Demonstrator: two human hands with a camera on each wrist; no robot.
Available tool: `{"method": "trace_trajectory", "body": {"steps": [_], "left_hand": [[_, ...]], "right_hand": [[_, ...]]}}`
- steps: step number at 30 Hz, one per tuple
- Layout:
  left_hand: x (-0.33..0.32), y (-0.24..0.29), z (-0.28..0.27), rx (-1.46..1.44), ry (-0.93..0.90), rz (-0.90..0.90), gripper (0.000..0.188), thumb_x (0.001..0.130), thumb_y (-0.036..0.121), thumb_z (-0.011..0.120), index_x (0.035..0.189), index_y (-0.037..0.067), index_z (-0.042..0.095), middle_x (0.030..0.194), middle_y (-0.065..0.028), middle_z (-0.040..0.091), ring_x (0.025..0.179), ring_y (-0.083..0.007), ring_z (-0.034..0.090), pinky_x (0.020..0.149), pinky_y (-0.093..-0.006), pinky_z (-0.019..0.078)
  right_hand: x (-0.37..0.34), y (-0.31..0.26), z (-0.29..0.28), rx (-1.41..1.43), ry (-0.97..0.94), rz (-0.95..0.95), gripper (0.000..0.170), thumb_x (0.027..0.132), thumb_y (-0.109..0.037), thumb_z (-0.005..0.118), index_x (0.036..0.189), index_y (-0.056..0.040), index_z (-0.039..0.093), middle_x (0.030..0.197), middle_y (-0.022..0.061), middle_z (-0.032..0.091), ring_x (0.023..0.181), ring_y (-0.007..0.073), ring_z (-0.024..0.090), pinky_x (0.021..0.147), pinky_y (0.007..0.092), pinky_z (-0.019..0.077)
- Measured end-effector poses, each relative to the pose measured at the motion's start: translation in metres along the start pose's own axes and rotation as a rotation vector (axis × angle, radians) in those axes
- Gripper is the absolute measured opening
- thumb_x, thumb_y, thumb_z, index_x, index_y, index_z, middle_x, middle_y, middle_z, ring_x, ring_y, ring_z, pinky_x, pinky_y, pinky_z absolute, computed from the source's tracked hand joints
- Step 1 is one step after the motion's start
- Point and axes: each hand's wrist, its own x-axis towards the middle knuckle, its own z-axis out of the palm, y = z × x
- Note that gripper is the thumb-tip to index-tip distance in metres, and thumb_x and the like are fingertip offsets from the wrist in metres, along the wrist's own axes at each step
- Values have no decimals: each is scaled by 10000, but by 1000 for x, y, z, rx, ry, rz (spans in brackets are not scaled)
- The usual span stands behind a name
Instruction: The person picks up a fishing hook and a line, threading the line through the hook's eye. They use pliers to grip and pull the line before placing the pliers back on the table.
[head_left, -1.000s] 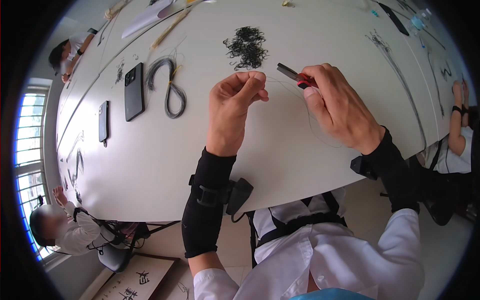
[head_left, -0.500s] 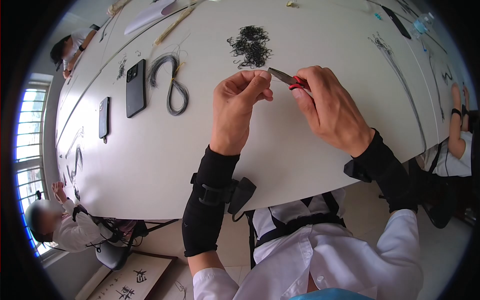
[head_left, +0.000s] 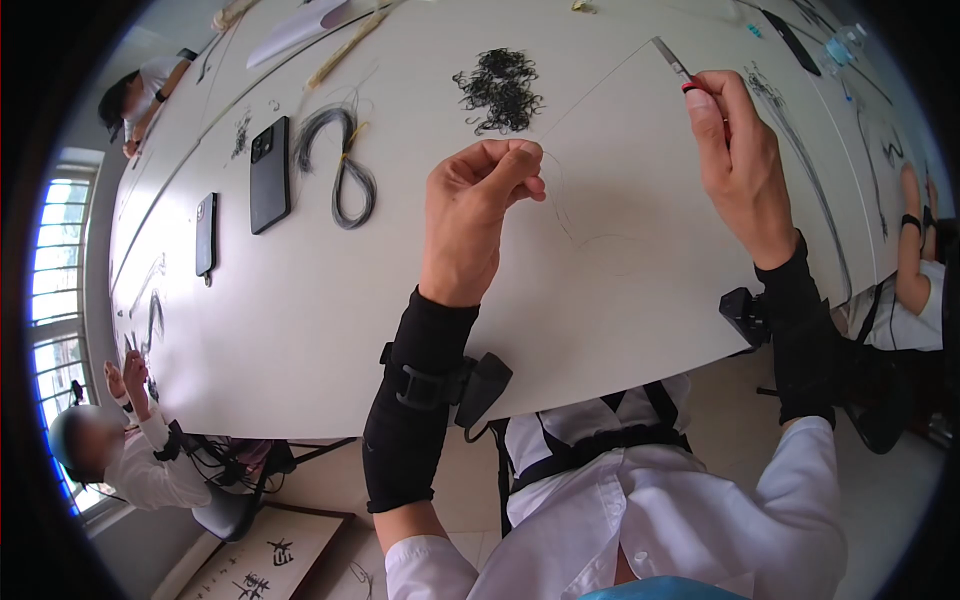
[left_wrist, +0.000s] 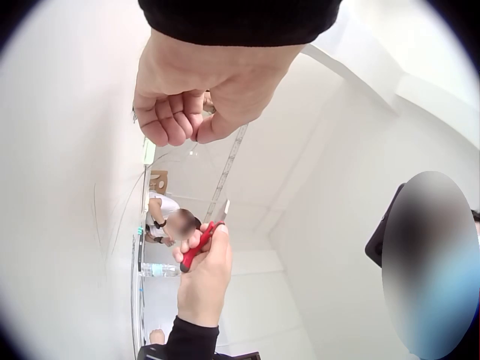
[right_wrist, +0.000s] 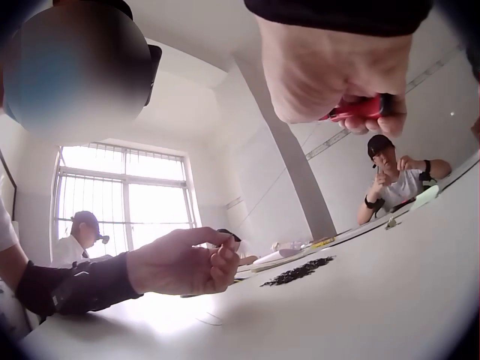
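Note:
In the head view, my left hand (head_left: 468, 215) pinches a thin fishing line (head_left: 600, 84) between thumb and forefinger. Whatever else lies inside that pinch is hidden. The line runs taut up and right to the tip of the red-handled pliers (head_left: 672, 62), which my right hand (head_left: 745, 165) grips farther right. The red handle also shows in the left wrist view. Loose line curls down from the left fingertips over the table. Just beyond the left hand lies a pile of small black fish hooks (head_left: 498, 92).
Left on the white table (head_left: 300, 330) are a large black phone (head_left: 269, 175), a smaller phone (head_left: 207, 235) and a looped bundle of line (head_left: 352, 185). Longer strands (head_left: 815, 180) lie to the right, near a plastic bottle (head_left: 845, 45). Other people sit around the table.
The pliers first came in to the left fingertips. My right hand then drew them away up and right, and the line now stretches between them. The left hand stays nearly in place.

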Motion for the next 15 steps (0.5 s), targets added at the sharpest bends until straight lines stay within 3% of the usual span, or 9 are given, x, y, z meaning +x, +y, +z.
{"method": "trace_trajectory", "body": {"steps": [2, 3, 4, 9, 11, 14, 15], "left_hand": [[0, -1, 0, 0, 6, -7, 128, 976, 116, 657, 952, -1, 702, 812, -50, 654, 758, -140, 628, 798, -307, 504], [1, -1, 0, -3, 10, -7, 130, 976, 118, 656, 952, -1, 701, 812, -50, 654, 757, -141, 628, 798, -307, 505], [1, -2, -1, -7, 14, -8, 132, 977, 120, 654, 951, -1, 700, 812, -49, 654, 755, -141, 629, 798, -306, 505], [3, -6, -3, -41, 2, -8, 145, 979, 127, 650, 964, -7, 704, 822, -46, 660, 754, -142, 635, 801, -305, 508], [2, -6, -2, -41, 17, -13, 148, 979, 126, 650, 970, -11, 707, 828, -45, 664, 755, -144, 638, 801, -305, 510], [3, -8, -4, -54, 0, -11, 146, 979, 123, 649, 979, -10, 711, 833, -43, 669, 761, -148, 647, 805, -306, 520], [3, -8, -4, -53, 1, -15, 145, 978, 123, 650, 979, -9, 711, 834, -43, 669, 762, -149, 649, 806, -307, 522]], "right_hand": [[10, 27, -20, -91, 120, 30, 291, 1090, -326, 522, 1088, -38, 566, 754, 66, 568, 643, 170, 538, 640, 314, 477], [13, 49, -31, -89, 157, 60, 375, 1097, -372, 479, 1176, -26, 599, 832, 7, 551, 708, 95, 461, 644, 268, 400], [16, 56, -43, -48, 227, 156, 366, 1093, -362, 482, 1185, -35, 615, 856, 0, 557, 734, 92, 464, 659, 249, 403], [23, 127, -111, -230, 365, 171, 373, 1085, -354, 490, 1219, -37, 634, 889, -10, 562, 760, 85, 480, 712, 218, 416], [21, 159, -140, -260, 393, 290, 458, 1060, -429, 496, 1317, -75, 628, 1044, 44, 660, 880, 136, 597, 812, 255, 469], [19, 188, -176, -193, 431, 355, 455, 1056, -459, 499, 1255, -64, 605, 1079, 51, 622, 955, 142, 576, 831, 256, 446], [19, 185, -177, -181, 474, 313, 382, 1072, -427, 490, 1126, -67, 605, 948, 5, 546, 830, 104, 490, 743, 237, 399]]}}
